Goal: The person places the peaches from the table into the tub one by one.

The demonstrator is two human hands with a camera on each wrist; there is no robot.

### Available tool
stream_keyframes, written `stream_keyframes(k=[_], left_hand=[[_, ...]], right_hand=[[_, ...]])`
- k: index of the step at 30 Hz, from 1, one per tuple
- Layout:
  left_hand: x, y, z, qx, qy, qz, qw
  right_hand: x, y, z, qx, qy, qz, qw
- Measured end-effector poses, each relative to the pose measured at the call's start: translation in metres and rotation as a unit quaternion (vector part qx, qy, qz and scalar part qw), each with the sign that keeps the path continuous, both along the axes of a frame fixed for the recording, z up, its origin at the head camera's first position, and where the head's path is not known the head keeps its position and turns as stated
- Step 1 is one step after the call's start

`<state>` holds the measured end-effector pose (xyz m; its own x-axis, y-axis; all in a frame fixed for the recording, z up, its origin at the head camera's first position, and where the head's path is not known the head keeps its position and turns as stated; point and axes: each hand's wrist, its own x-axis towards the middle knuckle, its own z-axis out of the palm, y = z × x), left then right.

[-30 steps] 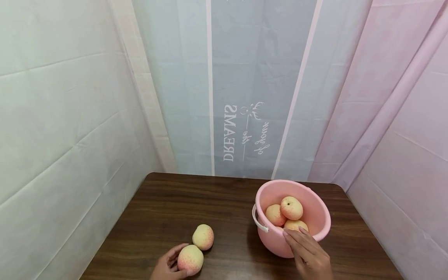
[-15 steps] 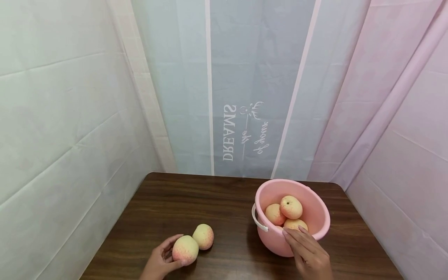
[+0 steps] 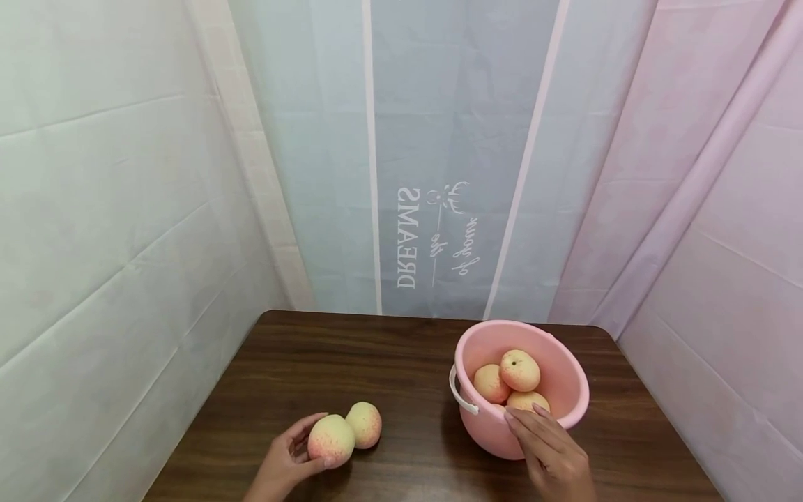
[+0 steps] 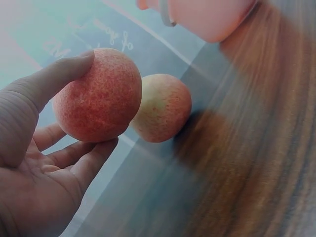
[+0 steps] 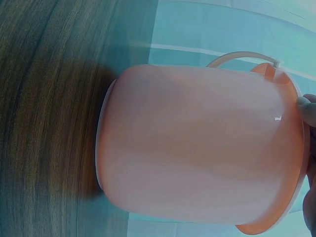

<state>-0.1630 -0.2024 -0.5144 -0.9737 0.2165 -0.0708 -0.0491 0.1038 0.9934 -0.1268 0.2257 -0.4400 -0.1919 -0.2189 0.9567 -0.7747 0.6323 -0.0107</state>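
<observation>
My left hand (image 3: pixel 284 457) holds a peach (image 3: pixel 331 440) between thumb and fingers, at the table's near left. In the left wrist view, the thumb lies on top of this reddish peach (image 4: pixel 101 96) and the fingertips support it from below. A second peach (image 3: pixel 364 424), yellow with a red blush, sits on the table just beyond it. My right hand (image 3: pixel 555 453) grips the near rim of a pink bucket (image 3: pixel 567 373), with its fingers over the edge. Several peaches (image 3: pixel 520 370) lie inside the bucket, partly hidden by the rim and fingers. The right wrist view shows the bucket's side (image 5: pixel 197 143).
A white handle (image 3: pixel 461 394) hangs down on the bucket's left side. The dark wood table (image 3: pixel 351 355) reaches back to a printed curtain (image 3: pixel 464 139), with pale cloth (image 3: pixel 113 244) on the left and pinkish cloth (image 3: pixel 721 279) on the right.
My left hand has moved slightly left and away from me with its peach, which now overlaps the second peach in the head view. The right hand has stayed on the bucket rim.
</observation>
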Motion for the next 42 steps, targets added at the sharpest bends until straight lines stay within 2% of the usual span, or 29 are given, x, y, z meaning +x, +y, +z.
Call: stream_keyframes(k=[9, 21, 28, 33, 42], left_hand=[[-0.002, 0.001, 0.008, -0.015, 0.006, 0.006, 0.9999], [-0.007, 0.005, 0.011, -0.011, 0.01, 0.017, 0.9997], [-0.009, 0.01, 0.016, -0.005, 0.017, 0.016, 0.9997], [-0.009, 0.012, 0.019, -0.003, 0.016, 0.02, 0.9997], [-0.012, 0.016, 0.024, -0.002, 0.033, 0.006, 0.9995]], right_hand=[[0.0, -0.001, 0.001, -0.001, 0.004, -0.001, 1.0], [0.002, 0.0, -0.001, 0.0, -0.009, -0.004, 1.0], [0.0, -0.002, 0.0, -0.004, 0.004, 0.005, 1.0], [0.001, -0.001, 0.001, 0.001, -0.008, -0.002, 1.0], [0.0, -0.003, 0.001, -0.007, 0.001, 0.0, 1.0]])
